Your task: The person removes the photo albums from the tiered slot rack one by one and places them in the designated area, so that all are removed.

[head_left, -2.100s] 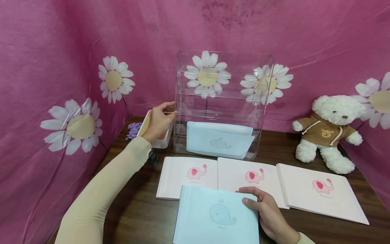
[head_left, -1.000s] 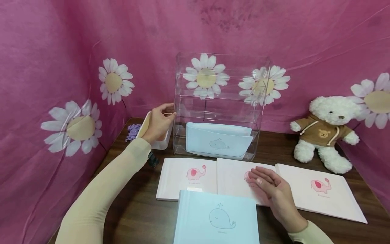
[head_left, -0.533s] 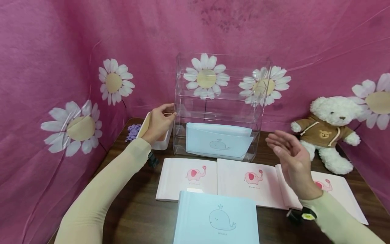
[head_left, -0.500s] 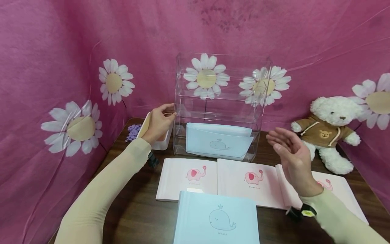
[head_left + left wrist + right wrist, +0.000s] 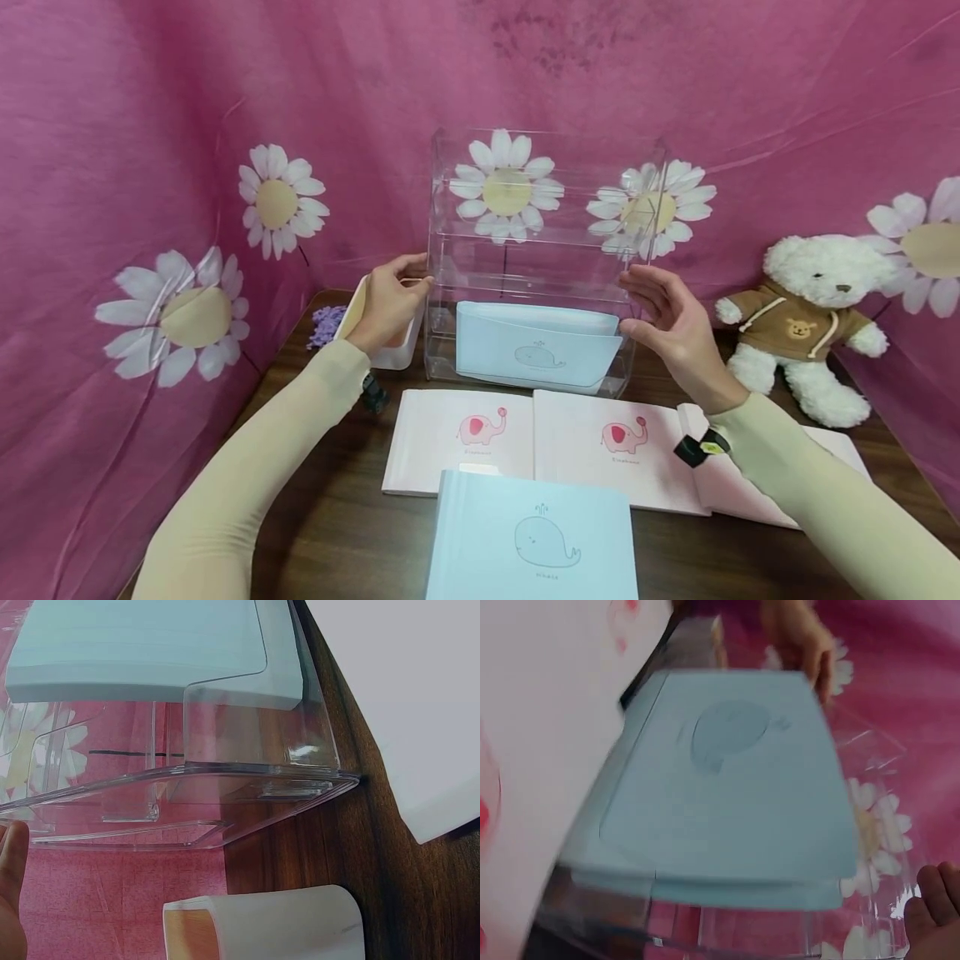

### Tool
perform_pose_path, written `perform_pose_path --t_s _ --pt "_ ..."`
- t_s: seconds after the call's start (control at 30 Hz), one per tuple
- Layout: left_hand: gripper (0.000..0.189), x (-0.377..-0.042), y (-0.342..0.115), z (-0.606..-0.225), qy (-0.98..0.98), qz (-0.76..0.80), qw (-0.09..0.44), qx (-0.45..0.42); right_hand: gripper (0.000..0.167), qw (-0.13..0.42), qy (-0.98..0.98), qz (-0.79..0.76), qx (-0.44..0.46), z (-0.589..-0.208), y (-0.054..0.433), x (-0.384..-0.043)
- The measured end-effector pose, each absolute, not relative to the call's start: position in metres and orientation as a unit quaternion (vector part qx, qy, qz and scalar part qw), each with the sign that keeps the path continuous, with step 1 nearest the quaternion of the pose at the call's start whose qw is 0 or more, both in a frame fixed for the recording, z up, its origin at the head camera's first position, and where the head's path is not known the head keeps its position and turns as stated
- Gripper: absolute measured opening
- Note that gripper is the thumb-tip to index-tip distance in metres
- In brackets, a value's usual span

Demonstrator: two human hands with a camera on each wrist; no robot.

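A clear acrylic display rack point(image 5: 525, 287) stands at the back of the table. In its lowest tier lean light blue whale booklets point(image 5: 506, 357), the front one curving forward. My left hand point(image 5: 392, 300) has its fingertips against the rack's left side; the left wrist view shows only a sliver of its fingers point(image 5: 11, 862). My right hand point(image 5: 671, 329) is at the rack's right side, fingers extended and thumb apart, beside the booklets' right end. Whether it touches the rack is unclear. Another blue whale booklet point(image 5: 536, 533) lies at the front, overlapping the pink elephant booklets point(image 5: 577, 417).
Pink elephant booklets lie in a row before the rack, the right one partly under my right forearm. Left of the rack are a white container point(image 5: 397, 357) and purple flowers point(image 5: 326, 327). A teddy bear point(image 5: 806, 325) sits at right. Pink cloth point(image 5: 360, 83) hangs behind.
My right hand has let go of the front blue booklet, swung up to the right, then moved left to the rack's right side. The left hand stays in place.
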State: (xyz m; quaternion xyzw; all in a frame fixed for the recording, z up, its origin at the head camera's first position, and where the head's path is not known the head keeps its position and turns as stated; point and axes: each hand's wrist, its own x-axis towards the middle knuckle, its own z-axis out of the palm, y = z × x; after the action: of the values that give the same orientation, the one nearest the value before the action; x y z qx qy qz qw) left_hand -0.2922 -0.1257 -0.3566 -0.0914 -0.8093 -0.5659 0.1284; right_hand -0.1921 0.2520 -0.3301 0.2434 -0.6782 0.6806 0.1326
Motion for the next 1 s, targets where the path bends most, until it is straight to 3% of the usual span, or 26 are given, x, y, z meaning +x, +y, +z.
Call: perform_pose_path --t_s 0.37,1.0 --pt "0.042 -0.293 -0.124 -0.357 -0.810 -0.569 0.123 -0.077 0.070 0.108 -0.836 0.502 0.195 -0.355 0.244 -0.219" --pt "0.042 -0.292 -0.124 -0.355 -0.811 -0.565 0.125 -0.084 0.052 0.121 -0.833 0.515 0.159 -0.380 0.227 -0.213"
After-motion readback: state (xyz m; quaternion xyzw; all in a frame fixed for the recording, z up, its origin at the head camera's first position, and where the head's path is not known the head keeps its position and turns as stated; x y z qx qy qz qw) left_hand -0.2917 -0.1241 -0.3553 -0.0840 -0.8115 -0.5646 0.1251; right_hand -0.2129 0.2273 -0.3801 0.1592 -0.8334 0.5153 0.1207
